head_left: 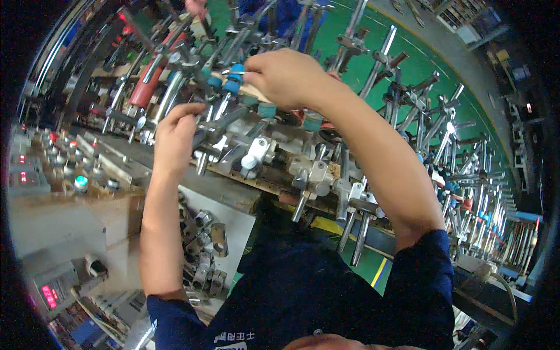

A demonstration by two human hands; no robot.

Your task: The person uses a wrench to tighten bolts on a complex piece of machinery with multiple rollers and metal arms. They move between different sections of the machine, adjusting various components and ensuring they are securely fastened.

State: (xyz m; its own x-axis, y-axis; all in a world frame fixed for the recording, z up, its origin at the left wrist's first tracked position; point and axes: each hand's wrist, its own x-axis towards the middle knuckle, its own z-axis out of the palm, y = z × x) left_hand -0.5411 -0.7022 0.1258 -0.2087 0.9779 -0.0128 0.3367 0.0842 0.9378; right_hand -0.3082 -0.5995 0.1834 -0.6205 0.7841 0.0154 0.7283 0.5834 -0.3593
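Metal rods and clamps crowd the fixture in front of me. My right hand (286,77) reaches over its far side with curled fingers pressed together. What they grip is hidden; right at the fingertips are blue cylindrical pads (234,79) and a thin shiny metal piece. Below that palm lies a pale strip (255,92), with a teal pad (267,110) under it. On the near left, my left hand (177,133) is closed, its fingers bent toward a metal rod; whatever is inside them cannot be made out. Silver clamp blocks (256,156) sit right of it.
A red cylinder (146,84) lies behind my left hand. At left stands a control panel with a lit green button (81,184). Loose metal clamps (219,239) rest on a white surface below. More rod fixtures (449,134) line the right. Another person's hand (196,7) shows beyond.
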